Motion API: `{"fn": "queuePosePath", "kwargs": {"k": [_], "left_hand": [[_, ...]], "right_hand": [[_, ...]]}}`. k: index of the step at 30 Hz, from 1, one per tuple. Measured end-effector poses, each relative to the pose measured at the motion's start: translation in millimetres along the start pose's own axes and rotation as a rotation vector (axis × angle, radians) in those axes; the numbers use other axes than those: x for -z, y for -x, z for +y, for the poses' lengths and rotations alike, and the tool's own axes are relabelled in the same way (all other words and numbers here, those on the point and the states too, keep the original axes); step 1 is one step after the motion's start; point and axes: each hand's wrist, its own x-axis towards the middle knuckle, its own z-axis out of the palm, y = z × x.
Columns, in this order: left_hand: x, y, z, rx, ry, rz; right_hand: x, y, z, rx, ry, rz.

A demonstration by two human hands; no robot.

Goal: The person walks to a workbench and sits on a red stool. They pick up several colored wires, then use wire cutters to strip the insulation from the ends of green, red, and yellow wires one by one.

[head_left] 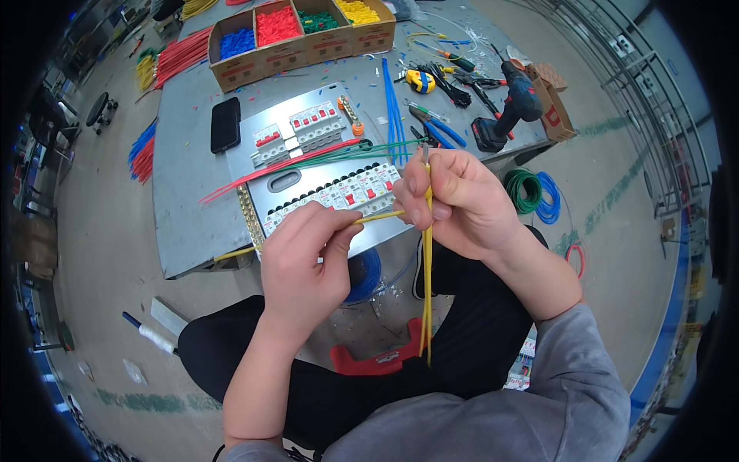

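My left hand (308, 258) is closed in a pinch on a yellow wire (382, 217) that stretches across to the right hand; its other end shows left of my left hand. My right hand (469, 196) is closed around several yellow wires (427, 281), which hang down over my lap. A small greyish tip sticks up above its fingers, too small to make out. Beyond both hands lies a metal plate (281, 110) with a front row of circuit breakers (350, 194), two breaker groups behind, and a brass terminal bar (248, 215) on its left edge. Red and green wires lie across it.
At the back of the table (181, 192) stand cardboard bins (258, 65) of coloured wire caps. A black phone (225, 125) lies left of the plate; blue cable ties, pliers (437, 127), a tape measure (420, 81) and a cordless drill (508, 112) lie right. Wire coils (523, 192) rest on the floor.
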Motion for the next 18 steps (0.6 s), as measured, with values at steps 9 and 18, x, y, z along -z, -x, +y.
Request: {"fn": "queuePosePath", "kwargs": {"k": [9,18], "left_hand": [[6,10,3,-0.063,0.086,0.073],[12,12,-4,-0.214,0.075,0.24]], "right_hand": [[-24,-13,7,-0.171,-0.003,-0.089],[-40,-19,17,-0.138,0.052,-0.081]]}}
